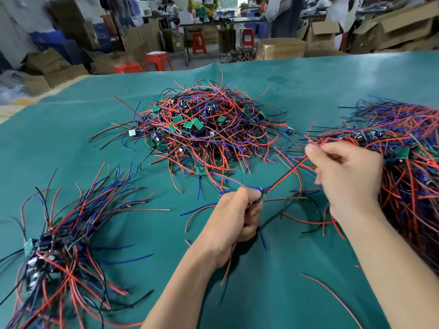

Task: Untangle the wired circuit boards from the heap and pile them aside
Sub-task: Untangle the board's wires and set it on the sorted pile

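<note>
While the tangled heap (204, 129) of thin red, blue and black wires with small green boards lies mid-counter (83, 143), the left hand (234, 219) grips one wired board (257, 197) in curled fingers just before it. The right hand (344, 172) pinches that board's taut red wire (288, 172) between thumb and forefinger.

Even, bright workshop light; sharp centre, smeared edges.

Soft overhead light, no hard shadows; only faint shade under the left hand (234, 213) and right hand (349, 176) on the green table cover (99, 143). Pale sheen on the cover at the far right. The central wire heap (204, 129) reads crisp, single boards legible. The right-hand wire mass (408, 148) and the sorted bundle (61, 243) at lower left streak with motion blur. Background cardboard boxes (280, 48) and red stools (158, 60) are soft and smeared. Wide-angle bowing curves the table's far edge.
</note>
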